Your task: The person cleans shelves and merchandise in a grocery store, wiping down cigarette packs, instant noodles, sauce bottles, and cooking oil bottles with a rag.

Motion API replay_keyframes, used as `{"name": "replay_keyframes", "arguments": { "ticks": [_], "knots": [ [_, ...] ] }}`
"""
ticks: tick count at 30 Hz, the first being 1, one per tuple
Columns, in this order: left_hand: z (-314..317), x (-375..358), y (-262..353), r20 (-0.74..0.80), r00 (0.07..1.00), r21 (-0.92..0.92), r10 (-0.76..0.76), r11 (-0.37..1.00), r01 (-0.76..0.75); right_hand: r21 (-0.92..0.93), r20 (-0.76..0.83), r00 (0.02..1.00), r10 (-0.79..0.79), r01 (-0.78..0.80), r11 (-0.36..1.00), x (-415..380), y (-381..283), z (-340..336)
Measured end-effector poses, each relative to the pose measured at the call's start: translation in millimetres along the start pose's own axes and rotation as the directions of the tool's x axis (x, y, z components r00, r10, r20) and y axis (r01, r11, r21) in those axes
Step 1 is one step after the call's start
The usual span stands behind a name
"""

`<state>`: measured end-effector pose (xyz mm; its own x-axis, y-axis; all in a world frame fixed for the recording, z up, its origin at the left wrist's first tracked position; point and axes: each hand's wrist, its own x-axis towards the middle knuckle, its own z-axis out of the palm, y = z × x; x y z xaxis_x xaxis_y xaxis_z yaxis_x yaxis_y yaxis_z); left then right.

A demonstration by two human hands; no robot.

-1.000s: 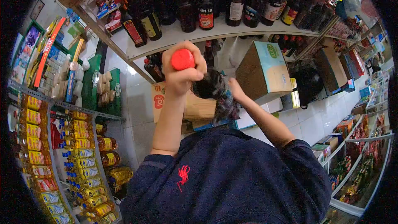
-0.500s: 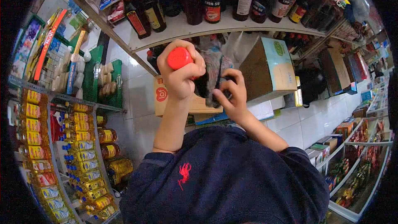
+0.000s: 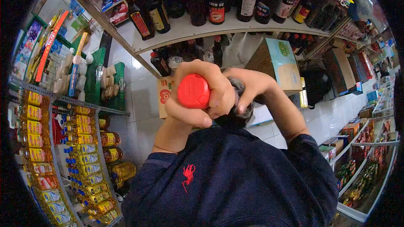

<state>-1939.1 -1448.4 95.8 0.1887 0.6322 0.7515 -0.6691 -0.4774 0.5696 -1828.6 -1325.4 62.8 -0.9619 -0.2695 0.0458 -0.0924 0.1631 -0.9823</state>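
My left hand point(image 3: 214, 86) is wrapped round the neck of a bottle, close under its red cap point(image 3: 193, 91). The cap faces up toward me, and the bottle's body is hidden below the hand. Pressed up beside it on the right, my right hand point(image 3: 256, 85) is closed on a crumpled grey cloth point(image 3: 245, 108). Part of the cloth shows under the thumb and between the two hands. Whether the cloth touches the bottle cannot be seen.
Dark sauce bottles point(image 3: 216, 6) line the shelf point(image 3: 189, 31) ahead, with more underneath. A tall carton point(image 3: 282, 56) stands to the right, a brown box point(image 3: 164, 101) behind my left hand. Racks of yellow oil bottles point(image 3: 86, 157) are at left, a glass case point(image 3: 370, 145) at right.
Both hands have come closer to my chest and together. The bottle's cap looks larger and lower, and my right hand with the cloth has moved up against the left hand.
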Motion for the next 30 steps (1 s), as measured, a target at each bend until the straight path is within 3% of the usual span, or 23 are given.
{"name": "replay_keyframes", "arguments": {
  "ticks": [2, 4, 5, 7, 9, 13, 14, 16, 17, 19, 20, 22, 23, 26, 29, 30],
  "knots": [
    [-1.6, 3.1, -3.8, 0.023, 1.000, -0.087, -0.020, 0.996, 0.022, 0.169, 0.100, 0.995, -0.017, 0.000, 0.986, 13.1, 48.7, -1.8],
    [-5.2, 6.8, -9.6, 0.055, 0.998, -0.246, -0.010, 0.969, 0.023, 0.083, 0.124, 0.987, -0.103, 0.093, 0.992, 22.8, 118.9, 2.2],
    [-8.4, 7.0, -10.4, 0.059, 0.998, -0.242, -0.008, 0.970, 0.022, 0.042, 0.142, 0.979, -0.146, 0.142, 0.989, 26.7, 144.9, 3.8],
    [-13.7, 7.1, -9.8, 0.034, 0.999, -0.373, -0.029, 0.927, 0.040, 0.003, 0.165, 0.967, -0.192, 0.195, 0.981, 28.4, 149.0, 3.6],
    [-14.6, 8.5, -7.1, 0.070, 0.997, -0.341, -0.026, 0.939, 0.049, 0.032, 0.100, 0.988, -0.115, 0.112, 0.993, 18.0, 107.5, 0.3],
    [-6.5, 12.8, -3.0, -0.035, 0.999, -0.128, -0.013, 0.992, 0.008, 0.089, -0.039, 0.998, 0.058, -0.054, 0.995, -9.6, 10.6, -10.4],
    [-4.4, 12.7, -1.9, -0.235, 0.972, 0.003, -0.001, 1.000, 0.002, 0.081, -0.043, 0.998, 0.056, -0.052, 0.995, -10.7, -1.3, -5.4],
    [-0.7, 12.6, -4.8, -0.562, 0.822, 0.174, 0.094, 0.985, 0.006, -0.235, -0.482, 0.874, -0.064, -0.058, 0.970, -9.7, -15.0, 19.1],
    [-3.3, 12.5, -7.5, -0.645, 0.743, 0.279, 0.177, 0.960, 0.013, -0.451, -0.575, 0.798, -0.178, -0.128, 0.883, -8.8, -13.2, 27.6],
    [-8.1, 15.0, -14.4, -0.735, 0.596, 0.456, 0.325, 0.886, 0.080, -0.673, -0.678, 0.596, -0.430, -0.267, 0.690, -1.2, 8.4, 46.5],
    [-11.3, 16.2, -20.0, -0.732, 0.601, 0.451, 0.321, 0.889, 0.075, -0.652, -0.718, 0.538, -0.441, -0.300, 0.696, 1.8, 19.6, 55.7],
    [-17.2, 18.5, -28.4, -0.711, 0.460, 0.640, 0.532, 0.760, 0.111, -0.646, -0.762, 0.332, -0.556, -0.335, 0.686, 15.6, 63.3, 72.9],
    [-17.7, 19.3, -28.8, -0.711, 0.462, 0.639, 0.530, 0.762, 0.109, -0.640, -0.768, 0.242, -0.593, -0.339, 0.690, 19.2, 87.5, 76.5],
    [-19.6, 17.9, -24.1, -0.750, 0.397, 0.604, 0.530, 0.793, 0.082, -0.628, -0.778, 0.207, -0.593, -0.296, 0.720, 13.9, 121.8, 71.2],
    [-16.1, 11.5, -22.1, -0.698, 0.468, 0.623, 0.542, 0.782, 0.023, -0.533, -0.846, 0.185, -0.500, -0.248, 0.809, 6.6, 132.2, 67.7],
    [-12.9, 10.6, -18.8, -0.689, 0.505, 0.616, 0.519, 0.787, 0.030, -0.510, -0.859, 0.137, -0.493, -0.149, 0.847, 4.7, 133.0, 69.0]
  ]
}}
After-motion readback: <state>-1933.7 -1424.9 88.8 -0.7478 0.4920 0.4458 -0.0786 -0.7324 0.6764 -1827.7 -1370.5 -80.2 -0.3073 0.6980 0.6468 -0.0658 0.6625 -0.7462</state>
